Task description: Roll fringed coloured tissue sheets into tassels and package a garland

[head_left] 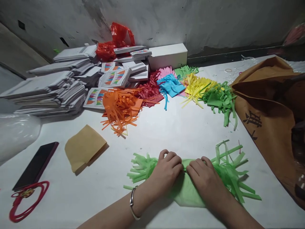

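A sheet of light green tissue paper point(188, 194) with fringed ends lies on the white table in front of me. My left hand point(166, 171), with a silver bangle at the wrist, is closed over the sheet's upper left part. My right hand point(205, 176) is closed on it a little to the right, its fingertips close to those of the left. Between them the paper is gathered along a narrow fold. Cut strips fan out to either side, and both thumbs are hidden.
Fringed paper bundles lie farther back: orange point(122, 105), dark red point(152, 89), blue point(171, 84), yellow point(199, 86) and green point(221, 100). Stacked white packets point(47, 90) and a white box point(169, 55) stand behind. A phone point(35, 165) and tan paper point(84, 148) are left; a brown bag point(264, 108) is right.
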Demonstrator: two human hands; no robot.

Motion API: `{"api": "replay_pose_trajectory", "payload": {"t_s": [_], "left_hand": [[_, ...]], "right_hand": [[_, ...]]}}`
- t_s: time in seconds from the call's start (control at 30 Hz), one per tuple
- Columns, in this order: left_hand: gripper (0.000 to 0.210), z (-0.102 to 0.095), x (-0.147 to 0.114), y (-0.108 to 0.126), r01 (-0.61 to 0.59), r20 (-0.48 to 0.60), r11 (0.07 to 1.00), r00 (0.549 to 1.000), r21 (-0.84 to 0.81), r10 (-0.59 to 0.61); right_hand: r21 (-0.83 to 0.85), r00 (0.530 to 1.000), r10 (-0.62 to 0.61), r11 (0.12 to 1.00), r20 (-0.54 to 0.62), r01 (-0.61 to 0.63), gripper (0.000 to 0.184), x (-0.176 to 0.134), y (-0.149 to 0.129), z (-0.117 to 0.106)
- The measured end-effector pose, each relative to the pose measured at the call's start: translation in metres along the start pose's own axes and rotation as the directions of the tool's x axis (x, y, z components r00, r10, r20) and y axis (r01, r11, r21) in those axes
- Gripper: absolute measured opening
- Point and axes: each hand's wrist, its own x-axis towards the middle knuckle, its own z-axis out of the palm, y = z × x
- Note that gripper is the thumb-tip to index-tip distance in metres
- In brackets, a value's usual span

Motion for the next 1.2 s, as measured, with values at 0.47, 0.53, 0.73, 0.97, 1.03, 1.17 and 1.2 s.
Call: {"api": "replay_pose_trajectory", "payload": {"t_s": [0.47,0.53,0.73,0.97,1.03,1.17,1.2], "left_hand": [[0.014,-0.014,0.012,0.024,0.308,0.17,0.946,0.932,0.1,-0.321],[0.014,-0.015,0.016,0.024,0.307,0.181,0.939,0.925,0.158,-0.333],[0.013,-0.01,0.01,0.019,-0.017,0.125,0.979,0.992,0.202,-0.009],[0.018,-0.003,0.026,0.002,-0.089,0.128,0.988,0.989,0.123,0.073],[0.014,-0.007,0.032,-0.003,-0.058,0.125,0.994,0.991,0.089,0.047],[0.014,-0.012,0.024,0.007,-0.194,0.12,0.981,0.975,0.029,0.189],[0.016,-0.011,0.019,0.013,-0.258,0.123,0.966,0.958,-0.006,0.257]], "right_hand": [[-0.041,0.941,0.337,0.94,-0.014,-0.338,0.02,-0.01,0.011,-0.007],[-0.021,0.923,0.383,0.923,-0.011,-0.384,0.02,-0.008,0.012,-0.006],[0.089,0.949,0.314,0.946,-0.009,-0.312,0.026,-0.006,0.013,-0.006],[-0.039,0.996,0.071,0.997,-0.051,-0.073,0.024,-0.007,0.004,-0.003],[-0.087,0.997,0.064,0.994,-0.039,-0.068,0.025,-0.002,0.003,-0.002],[-0.056,0.991,0.088,0.994,-0.1,-0.094,0.031,0.01,0.003,-0.002],[-0.032,0.985,0.11,0.993,-0.131,-0.115,0.031,0.012,0.005,-0.003]]}}
